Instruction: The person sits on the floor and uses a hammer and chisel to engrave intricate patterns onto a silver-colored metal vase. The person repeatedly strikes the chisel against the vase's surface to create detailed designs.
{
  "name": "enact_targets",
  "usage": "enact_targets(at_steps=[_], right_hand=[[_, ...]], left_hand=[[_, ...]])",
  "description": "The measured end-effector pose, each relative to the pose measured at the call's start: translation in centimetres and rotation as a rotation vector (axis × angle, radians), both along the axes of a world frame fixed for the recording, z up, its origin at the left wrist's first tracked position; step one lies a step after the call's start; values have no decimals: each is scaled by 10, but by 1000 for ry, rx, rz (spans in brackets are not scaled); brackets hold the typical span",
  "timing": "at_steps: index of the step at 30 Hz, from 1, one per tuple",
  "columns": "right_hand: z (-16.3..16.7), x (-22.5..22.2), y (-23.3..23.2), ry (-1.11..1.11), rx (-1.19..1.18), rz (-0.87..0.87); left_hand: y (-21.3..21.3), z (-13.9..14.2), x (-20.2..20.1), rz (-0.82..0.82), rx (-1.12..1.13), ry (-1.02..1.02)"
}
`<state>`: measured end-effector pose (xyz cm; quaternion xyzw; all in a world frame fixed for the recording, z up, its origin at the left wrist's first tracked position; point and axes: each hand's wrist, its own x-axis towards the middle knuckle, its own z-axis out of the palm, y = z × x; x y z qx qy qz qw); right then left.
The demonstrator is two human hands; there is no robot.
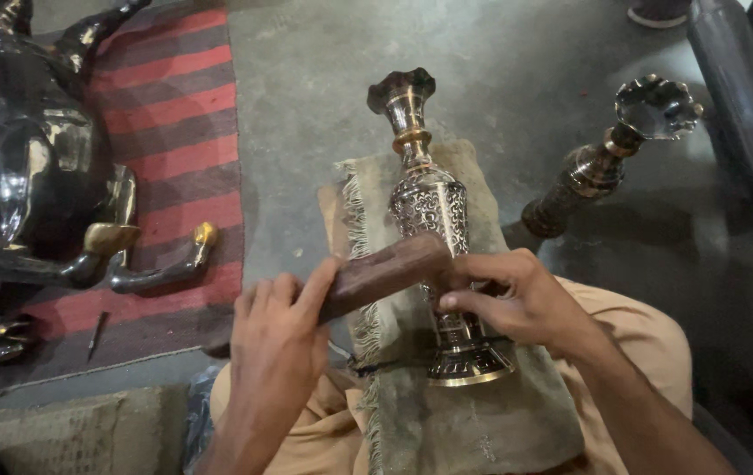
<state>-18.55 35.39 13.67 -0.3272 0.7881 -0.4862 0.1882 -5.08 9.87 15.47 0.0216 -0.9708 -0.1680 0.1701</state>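
Note:
A tall engraved metal vase with a scalloped mouth lies lengthwise on a frayed grey-green cloth over my lap, foot toward me. My left hand grips a brown wooden block held across the vase's body. My right hand rests on the vase's lower stem, pinching a small tool against the metal; the tool is mostly hidden by my fingers.
A second matching vase lies on the concrete floor at the right. A large dark shiny metal animal figure sits on a red-and-grey striped mat at the left. A dark pipe runs down the right edge.

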Motion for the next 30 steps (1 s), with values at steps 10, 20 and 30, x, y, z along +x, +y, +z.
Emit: enact_targets(at_steps=[10, 20, 30], right_hand=[[-7, -5, 4, -135, -98, 15], [-5, -6, 4, 0, -82, 65], [-25, -2, 16, -271, -264, -125]], left_hand=[[1, -3, -1, -49, 197, 117], [1, 3, -2, 10, -88, 76], [-24, -49, 12, 140, 261, -267]])
